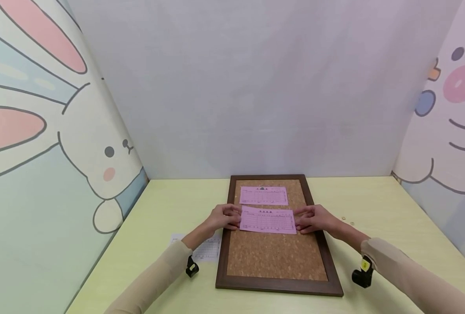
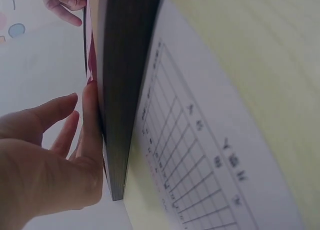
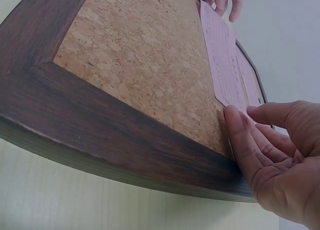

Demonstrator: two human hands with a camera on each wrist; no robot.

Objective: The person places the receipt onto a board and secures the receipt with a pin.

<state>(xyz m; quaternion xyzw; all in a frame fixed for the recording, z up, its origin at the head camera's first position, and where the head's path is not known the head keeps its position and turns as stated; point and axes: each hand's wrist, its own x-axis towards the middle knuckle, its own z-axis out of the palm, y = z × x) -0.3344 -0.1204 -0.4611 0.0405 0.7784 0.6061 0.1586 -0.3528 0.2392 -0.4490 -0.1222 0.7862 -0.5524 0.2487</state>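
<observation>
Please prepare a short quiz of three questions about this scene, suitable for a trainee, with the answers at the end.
1. How many pink slips lie on the cork board?
2. At the side edges of which slip are the left hand and the right hand?
A) the upper slip
B) the lower slip
3. True or false: the white sheet lies on the table, to the left of the board.

Key:
1. Two.
2. B.
3. True.
</observation>
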